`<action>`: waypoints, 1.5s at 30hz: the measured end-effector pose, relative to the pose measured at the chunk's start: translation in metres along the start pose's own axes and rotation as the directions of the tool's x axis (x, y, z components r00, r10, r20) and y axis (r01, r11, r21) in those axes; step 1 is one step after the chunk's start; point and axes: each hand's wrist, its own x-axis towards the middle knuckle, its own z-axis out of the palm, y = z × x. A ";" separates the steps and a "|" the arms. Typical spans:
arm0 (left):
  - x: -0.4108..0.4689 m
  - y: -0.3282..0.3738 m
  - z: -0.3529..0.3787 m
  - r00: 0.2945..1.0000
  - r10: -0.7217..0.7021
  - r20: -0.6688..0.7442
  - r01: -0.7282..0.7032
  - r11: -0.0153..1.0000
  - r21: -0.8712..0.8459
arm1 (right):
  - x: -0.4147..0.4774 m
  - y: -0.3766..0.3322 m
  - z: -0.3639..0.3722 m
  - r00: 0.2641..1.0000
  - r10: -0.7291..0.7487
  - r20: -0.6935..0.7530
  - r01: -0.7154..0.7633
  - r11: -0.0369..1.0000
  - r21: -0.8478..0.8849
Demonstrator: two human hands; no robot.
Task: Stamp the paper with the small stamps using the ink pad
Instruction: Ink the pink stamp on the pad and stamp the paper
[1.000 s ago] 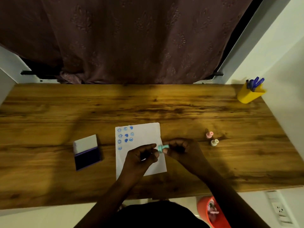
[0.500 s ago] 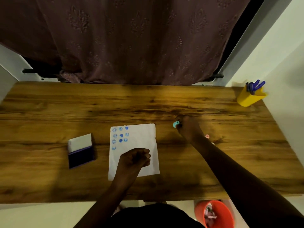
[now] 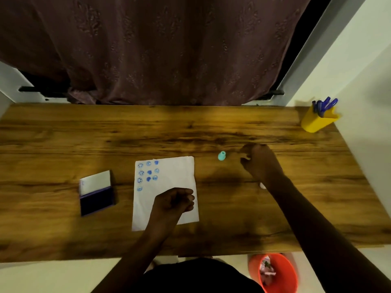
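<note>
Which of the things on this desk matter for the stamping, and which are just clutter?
For the job: paper, ink pad, teal stamp, white stamp partly hidden under the right arm.
Lying about: yellow pen holder, orange bin, curtain.

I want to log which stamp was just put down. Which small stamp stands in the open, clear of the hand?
The teal stamp, standing alone left of the right hand. The only other one visible is a pale stamp mostly hidden under that wrist.

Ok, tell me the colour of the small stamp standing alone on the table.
Teal green stamp, seen in the head view, right of the paper.
</note>
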 end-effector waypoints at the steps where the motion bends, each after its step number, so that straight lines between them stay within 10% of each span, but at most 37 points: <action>1: 0.001 0.000 0.002 1.000 0.000 0.006 0.000 1.000 0.002 | -0.005 0.011 -0.006 1.000 0.014 0.012 -0.014 1.000 -0.022; 15: 0.010 0.000 0.014 0.995 0.017 0.099 -0.021 0.999 0.038 | -0.034 0.048 0.003 0.992 0.125 0.032 -0.120 0.987 -0.107; 21: 0.011 0.004 0.010 0.994 0.056 0.090 -0.057 0.998 0.012 | -0.045 0.011 -0.009 0.993 0.010 -0.119 0.007 0.989 0.147; 26: 0.014 0.012 0.004 0.993 0.085 0.087 -0.083 0.996 -0.024 | -0.069 -0.055 -0.006 0.990 0.088 0.110 -0.141 0.680 0.720; 34: 0.008 0.020 -0.027 0.991 0.128 0.040 -0.122 0.985 -0.125 | -0.090 -0.125 0.029 0.952 -0.024 0.304 -0.266 0.419 0.868; 45: -0.008 0.015 -0.087 0.986 0.152 -0.069 -0.163 0.967 -0.194 | -0.079 -0.179 0.050 0.953 -0.191 0.234 -0.078 0.594 0.801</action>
